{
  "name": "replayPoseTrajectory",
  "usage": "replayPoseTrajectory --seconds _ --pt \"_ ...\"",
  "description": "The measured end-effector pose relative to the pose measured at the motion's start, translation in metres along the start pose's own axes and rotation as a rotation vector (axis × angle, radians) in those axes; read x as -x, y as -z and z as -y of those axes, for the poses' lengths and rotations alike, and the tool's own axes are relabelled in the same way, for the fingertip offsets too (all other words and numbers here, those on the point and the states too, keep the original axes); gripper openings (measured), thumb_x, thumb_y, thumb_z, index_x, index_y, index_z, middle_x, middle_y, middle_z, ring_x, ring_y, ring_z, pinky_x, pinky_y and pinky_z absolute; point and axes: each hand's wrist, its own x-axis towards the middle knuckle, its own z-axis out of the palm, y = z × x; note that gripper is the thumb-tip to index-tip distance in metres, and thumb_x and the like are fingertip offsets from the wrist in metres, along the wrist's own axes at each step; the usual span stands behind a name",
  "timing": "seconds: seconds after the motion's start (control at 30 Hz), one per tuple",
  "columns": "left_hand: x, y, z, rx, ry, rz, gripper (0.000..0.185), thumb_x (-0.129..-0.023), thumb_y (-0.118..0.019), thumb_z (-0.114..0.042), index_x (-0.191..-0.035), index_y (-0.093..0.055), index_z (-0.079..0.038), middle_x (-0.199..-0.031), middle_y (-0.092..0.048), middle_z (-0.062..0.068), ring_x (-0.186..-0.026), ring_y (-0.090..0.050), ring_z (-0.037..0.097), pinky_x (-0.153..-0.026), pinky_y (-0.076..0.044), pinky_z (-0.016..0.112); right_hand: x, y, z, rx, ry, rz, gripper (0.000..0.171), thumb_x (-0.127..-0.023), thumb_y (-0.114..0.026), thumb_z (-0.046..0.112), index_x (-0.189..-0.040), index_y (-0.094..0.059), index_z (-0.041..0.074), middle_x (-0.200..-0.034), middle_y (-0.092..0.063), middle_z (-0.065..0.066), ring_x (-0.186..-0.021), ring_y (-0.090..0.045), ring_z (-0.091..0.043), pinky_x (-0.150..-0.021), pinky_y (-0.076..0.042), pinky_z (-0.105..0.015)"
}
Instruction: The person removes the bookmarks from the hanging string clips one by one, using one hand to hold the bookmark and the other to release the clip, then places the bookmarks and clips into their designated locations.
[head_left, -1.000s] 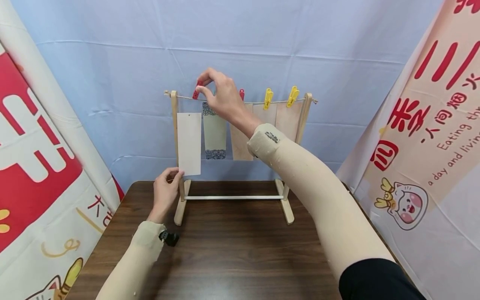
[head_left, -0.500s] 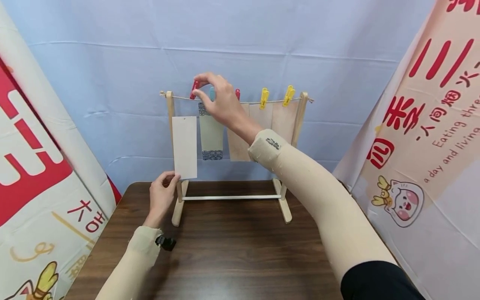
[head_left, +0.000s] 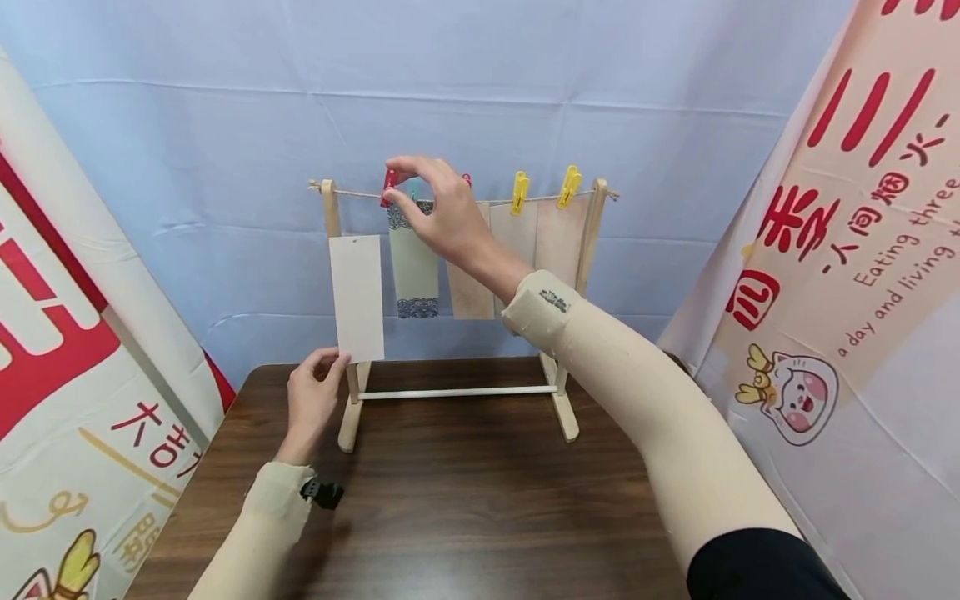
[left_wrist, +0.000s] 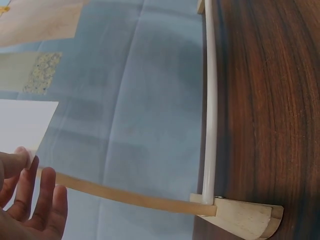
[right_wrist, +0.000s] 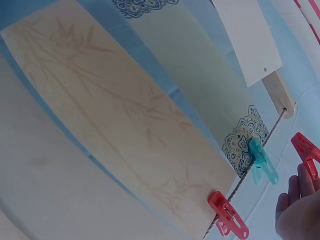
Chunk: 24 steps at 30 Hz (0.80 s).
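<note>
"Where's the rack [head_left: 457,392]?"
"On the brown table [head_left: 450,500], before a blue cloth [head_left: 465,108]."
"What's held?"
"Left hand [head_left: 311,396] pinches the white card [head_left: 358,300] below the rope [head_left: 356,193]; right hand [head_left: 453,217] pinches a red peg [head_left: 388,188] near it."

The right arm [head_left: 622,392] wears a black sleeve [head_left: 757,565] and a wrinkled cream wristband [head_left: 528,321] with dark print [head_left: 555,300]; the left wristband [head_left: 277,493], also cream, carries a small black device [head_left: 324,493].

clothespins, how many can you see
5: red clothespin pinched in the right hand; on the rope, left to right, a teal clothespin, a second red clothespin, a yellow clothespin, and a last yellow clothespin nearest the right post.
</note>
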Motion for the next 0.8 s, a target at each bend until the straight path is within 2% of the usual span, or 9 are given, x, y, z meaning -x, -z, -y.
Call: replayPoseTrajectory --seconds 0.53,0.8 --pt "0.006 0.011 0.010 -0.011 -0.009 -0.009 0.021 -0.102 -0.077 -0.020 -0.112 -0.078 -0.001 -0.102 -0.079 0.019 -0.083 -0.062 0.001 -0.077 -0.045 0.013 0.029 0.002 -0.001 -0.034 0.020 -0.004 0.040 -0.101 -0.078 0.012 -0.138 -0.067 0.001 -0.121 -0.073 -0.009 -0.123 -0.062 -0.023 -0.117 -0.040 -0.028" --pt "0.014 0.018 0.019 -0.026 0.022 0.000 0.025 -0.104 -0.075 -0.025 -0.115 -0.078 -0.003 -0.106 -0.079 0.016 -0.086 -0.062 -0.004 -0.076 -0.046 0.012 0.047 0.000 -0.004 -0.056 0.017 -0.002 0.039 -0.101 -0.076 0.010 -0.138 -0.068 0.000 -0.122 -0.073 -0.010 -0.122 -0.062 -0.023 -0.113 -0.043 -0.031"
